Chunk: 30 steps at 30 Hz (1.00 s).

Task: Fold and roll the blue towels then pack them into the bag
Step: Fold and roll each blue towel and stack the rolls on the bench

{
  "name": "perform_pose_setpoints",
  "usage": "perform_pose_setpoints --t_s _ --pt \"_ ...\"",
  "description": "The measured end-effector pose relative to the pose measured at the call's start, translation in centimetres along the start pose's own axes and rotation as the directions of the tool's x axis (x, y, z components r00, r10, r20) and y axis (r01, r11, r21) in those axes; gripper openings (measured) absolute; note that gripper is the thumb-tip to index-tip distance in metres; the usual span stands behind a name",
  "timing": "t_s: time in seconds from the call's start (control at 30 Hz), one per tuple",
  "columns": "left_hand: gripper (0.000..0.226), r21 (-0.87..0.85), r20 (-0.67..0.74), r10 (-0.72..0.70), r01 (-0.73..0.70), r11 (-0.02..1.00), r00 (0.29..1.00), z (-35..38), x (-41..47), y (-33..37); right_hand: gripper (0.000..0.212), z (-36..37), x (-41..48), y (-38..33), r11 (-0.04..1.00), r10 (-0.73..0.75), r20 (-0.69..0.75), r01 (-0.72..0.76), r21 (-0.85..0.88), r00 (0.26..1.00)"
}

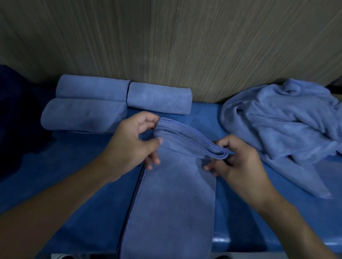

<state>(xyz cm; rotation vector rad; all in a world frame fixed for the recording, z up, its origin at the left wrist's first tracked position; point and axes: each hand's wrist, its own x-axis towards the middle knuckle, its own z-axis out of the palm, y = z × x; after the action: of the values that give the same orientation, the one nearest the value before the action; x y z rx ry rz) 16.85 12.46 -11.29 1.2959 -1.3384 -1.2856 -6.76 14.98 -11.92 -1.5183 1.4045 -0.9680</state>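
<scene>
Fingers (147, 119) of left hand (135, 139) and right hand (240, 162) pinch the far end of a long folded blue microfibre towel (174, 207); three rolled blue towels (91, 89) lie at eleven o'clock, a crumpled blue towel heap (288, 122) at two.

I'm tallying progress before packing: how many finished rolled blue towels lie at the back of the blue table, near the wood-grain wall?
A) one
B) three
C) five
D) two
B: three lie there, the back-left rolled blue towel, the back-right rolled blue towel and the front rolled blue towel; the left hand and right hand pinch the far end of a long folded blue towel strip, not yet rolled.
</scene>
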Motion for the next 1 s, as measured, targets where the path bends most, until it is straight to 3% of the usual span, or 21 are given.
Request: perform_pose_setpoints --t_s 0.1,0.2,0.33,0.43,0.57,0.73,1.0 --pt "0.039 0.004 0.087 0.029 -0.029 1.0 0.996 0.1 -0.4 0.0 0.021 -0.2 -0.7 0.4 0.977 -0.132 0.082 0.143 -0.159 0.988" --pt "0.026 0.038 0.118 0.069 -0.074 0.997 0.991 -0.2 -0.8 -0.4 0.02 -0.6 -1.4 0.3 0.935 -0.237 0.12 0.26 -0.24 0.964" --pt "0.03 0.206 0.24 0.128 -0.179 0.962 0.962 -1.4 -1.7 -1.6 0.02 -1.4 -2.0 1.1 0.83 -0.317 0.193 0.37 -0.418 0.929" --pt "0.029 0.378 0.336 0.226 -0.351 0.857 0.914 -1.8 -2.3 -2.4 0.018 -1.4 -2.4 1.8 0.698 -0.294 0.228 0.372 -0.612 0.928" --pt "0.031 0.524 0.396 0.353 -0.525 0.671 0.848 -2.4 -1.7 -3.6 0.014 -1.1 -2.6 1.5 0.542 -0.323 0.293 0.429 -0.723 0.9" --pt "0.037 0.556 0.396 0.393 -0.557 0.616 0.83 -2.9 -1.2 -4.1 0.012 -1.1 -2.7 1.1 0.515 -0.337 0.303 0.444 -0.733 0.891" --pt "0.03 0.647 0.438 0.266 -0.507 0.57 0.859 -3.1 -1.5 -3.4 0.017 -1.4 -2.6 1.1 0.536 -0.316 0.313 0.441 -0.72 0.896"
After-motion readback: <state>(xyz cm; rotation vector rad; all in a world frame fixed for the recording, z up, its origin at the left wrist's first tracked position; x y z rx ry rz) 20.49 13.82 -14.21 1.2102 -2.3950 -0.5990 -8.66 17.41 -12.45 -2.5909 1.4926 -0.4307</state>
